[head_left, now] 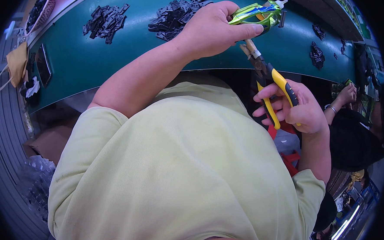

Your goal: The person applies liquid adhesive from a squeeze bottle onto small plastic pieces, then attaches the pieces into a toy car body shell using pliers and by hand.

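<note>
My left hand point(209, 30) reaches over the green work table point(141, 57), its thumb and fingers closed around a shiny lime-green toy car body shell point(256, 13). A small white tip sticks out at the shell's right end. In my right hand point(308, 107), lower and closer to my body, is a pair of pliers point(261, 66) with yellow and black handles. Their handles are spread and the padded, pale-tipped jaws stand slightly apart, just below the shell. One pile of black plastic parts point(173, 19) lies behind my left wrist; another black parts pile point(105, 23) is farther left.
Small black part clusters point(316, 54) lie on the table's right side. A phone point(43, 64), a yellow cloth-like item point(17, 61) and a pink basket point(45, 14) are at the left. A ledge point(312, 5) runs along the far right. A co-worker's hand point(349, 93) is at the right.
</note>
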`<state>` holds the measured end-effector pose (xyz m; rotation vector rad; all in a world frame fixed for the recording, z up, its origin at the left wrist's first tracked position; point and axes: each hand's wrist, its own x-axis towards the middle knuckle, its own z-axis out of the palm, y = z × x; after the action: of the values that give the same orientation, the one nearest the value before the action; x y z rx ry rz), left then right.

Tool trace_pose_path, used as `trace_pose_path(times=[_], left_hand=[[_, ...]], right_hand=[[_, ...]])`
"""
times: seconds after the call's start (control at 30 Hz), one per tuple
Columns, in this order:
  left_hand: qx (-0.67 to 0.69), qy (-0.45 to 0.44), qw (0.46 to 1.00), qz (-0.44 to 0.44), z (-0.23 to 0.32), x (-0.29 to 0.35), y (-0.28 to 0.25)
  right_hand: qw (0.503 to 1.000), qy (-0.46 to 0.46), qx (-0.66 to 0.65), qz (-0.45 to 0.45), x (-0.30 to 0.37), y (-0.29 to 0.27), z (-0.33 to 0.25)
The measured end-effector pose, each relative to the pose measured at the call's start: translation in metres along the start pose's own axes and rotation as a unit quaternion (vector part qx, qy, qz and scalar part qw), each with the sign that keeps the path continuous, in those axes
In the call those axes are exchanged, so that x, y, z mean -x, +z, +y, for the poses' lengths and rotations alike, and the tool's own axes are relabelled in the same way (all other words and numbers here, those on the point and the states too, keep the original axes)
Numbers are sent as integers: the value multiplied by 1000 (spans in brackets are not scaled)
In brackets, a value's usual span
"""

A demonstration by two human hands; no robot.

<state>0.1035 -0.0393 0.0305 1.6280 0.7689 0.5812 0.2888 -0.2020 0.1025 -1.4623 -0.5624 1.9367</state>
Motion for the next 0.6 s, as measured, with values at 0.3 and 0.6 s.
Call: trace_pose_path(times=[0.3, 0.6], left_hand=[[2, -6, 1000, 7, 0, -5, 0], [26, 10, 1000, 13, -6, -6, -2]], right_hand=[[1000, 9, 25, -4, -2, -5, -10], [999, 27, -5, -16, -3, -4, -12]])
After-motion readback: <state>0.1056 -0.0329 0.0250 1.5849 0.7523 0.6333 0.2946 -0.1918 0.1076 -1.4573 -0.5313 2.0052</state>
